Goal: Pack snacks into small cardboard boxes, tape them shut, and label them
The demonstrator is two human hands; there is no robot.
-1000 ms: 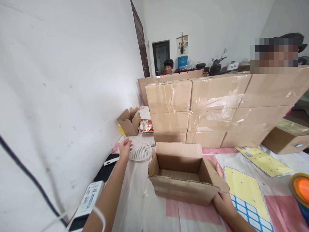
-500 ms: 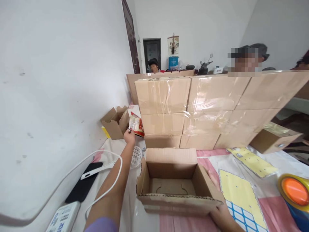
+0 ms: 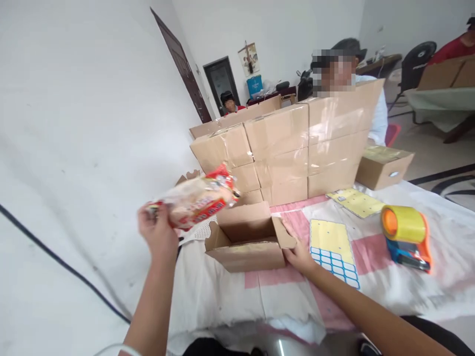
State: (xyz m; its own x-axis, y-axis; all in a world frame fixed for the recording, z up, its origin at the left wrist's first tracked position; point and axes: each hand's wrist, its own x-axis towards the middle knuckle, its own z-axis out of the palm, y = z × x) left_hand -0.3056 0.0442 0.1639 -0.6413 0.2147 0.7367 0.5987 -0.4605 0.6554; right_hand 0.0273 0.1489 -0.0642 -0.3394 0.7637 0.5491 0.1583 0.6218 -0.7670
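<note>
left hand (image 3: 158,232) back from beside the stacked boxes, red snack packet (image 3: 198,198) now gripped, lifted beside open box (image 3: 247,237)

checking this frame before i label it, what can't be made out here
- Print on the packet in the left hand: motion blur, head view.
- Floor of the open carton: hidden by its near wall; the right hand grips its right flap.
- Marks on the label sheet: too small.
- Whatever lies behind the stacked cartons: hidden by them.

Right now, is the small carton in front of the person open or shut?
Open. The small carton has its flaps spread outward, top uncovered. The right hand steadies its side; the left hand holds a snack packet outside it.
</note>
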